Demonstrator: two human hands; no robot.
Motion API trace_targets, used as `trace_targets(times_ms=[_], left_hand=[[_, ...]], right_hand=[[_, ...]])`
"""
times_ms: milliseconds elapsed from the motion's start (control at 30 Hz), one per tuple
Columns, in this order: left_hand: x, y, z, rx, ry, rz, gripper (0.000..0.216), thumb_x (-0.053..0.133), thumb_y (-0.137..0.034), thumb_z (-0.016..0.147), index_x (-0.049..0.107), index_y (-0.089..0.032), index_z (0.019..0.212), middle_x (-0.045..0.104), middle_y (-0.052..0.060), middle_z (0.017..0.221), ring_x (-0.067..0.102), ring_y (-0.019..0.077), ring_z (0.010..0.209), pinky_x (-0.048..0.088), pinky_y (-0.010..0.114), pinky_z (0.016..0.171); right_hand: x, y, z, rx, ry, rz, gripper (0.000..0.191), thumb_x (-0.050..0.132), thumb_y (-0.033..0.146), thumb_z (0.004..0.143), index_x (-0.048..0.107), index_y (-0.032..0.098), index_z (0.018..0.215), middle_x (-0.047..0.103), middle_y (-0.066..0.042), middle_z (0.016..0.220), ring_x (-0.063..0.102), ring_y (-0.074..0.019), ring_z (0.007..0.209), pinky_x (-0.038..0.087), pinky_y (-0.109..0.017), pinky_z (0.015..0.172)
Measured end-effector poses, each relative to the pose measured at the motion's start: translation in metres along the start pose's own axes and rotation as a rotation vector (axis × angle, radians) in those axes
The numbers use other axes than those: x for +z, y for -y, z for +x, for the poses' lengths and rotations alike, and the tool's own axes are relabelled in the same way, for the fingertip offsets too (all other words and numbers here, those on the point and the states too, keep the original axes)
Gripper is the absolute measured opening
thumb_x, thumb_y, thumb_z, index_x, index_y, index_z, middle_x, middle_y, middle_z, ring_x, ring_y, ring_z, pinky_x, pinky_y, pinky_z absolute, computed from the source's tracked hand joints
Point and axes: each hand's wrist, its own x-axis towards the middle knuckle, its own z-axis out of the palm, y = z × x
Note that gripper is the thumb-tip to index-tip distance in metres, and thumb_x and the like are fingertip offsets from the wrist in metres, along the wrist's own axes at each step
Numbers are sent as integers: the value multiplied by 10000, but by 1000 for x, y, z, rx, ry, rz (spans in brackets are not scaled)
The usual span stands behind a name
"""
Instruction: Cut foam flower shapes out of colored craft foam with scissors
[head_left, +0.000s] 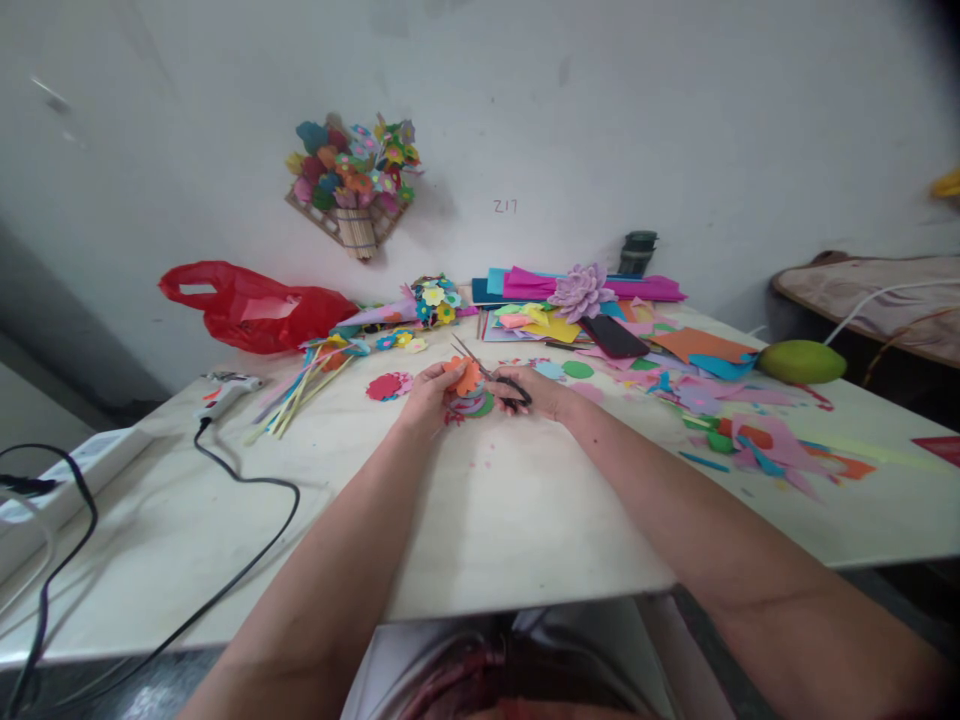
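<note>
My left hand (430, 398) pinches an orange paper flower (466, 375) with a scalloped edge, held above the middle of the table. In my right hand (541, 392) is a pair of scissors (513, 392) with black handles. The blades point up and to the left, close against the flower; whether they touch its edge I cannot tell. Below the hands lie a green paper circle (480, 406) and small scraps, partly hidden. Left of my left hand are a red paper piece (383, 387) and some pink beside it. A dark green circle (578, 370) lies beyond my right hand.
To the left are a glue gun (225, 396) with a black cord, a power strip (71, 465) and a red plastic bag (259, 310). A phone (615, 337), paper scraps (780, 450) and a green mango-like fruit (802, 361) lie to the right. Paper flowers (435, 300) stand behind.
</note>
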Motion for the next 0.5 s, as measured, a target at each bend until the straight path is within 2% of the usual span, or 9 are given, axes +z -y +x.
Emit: trace_targets(times_ms=[233,500], left_hand=[[1,1,1,-7,-15,-23,207,793,-195,566,611,-127,638,658,47,657,593,113,559,480,220,530],[1,2,1,-4,-15,-31,167,757,-166,613,601,-120,649,662,44,678,608,116,581,484,218,547]], right_hand=[[3,0,3,49,-36,35,233,642,365,755,531,161,732,567,34,536,475,-58,374,230,-163,281],[6,3,1,19,-58,2,251,655,371,742,521,161,704,540,39,530,473,-57,381,204,-168,286]])
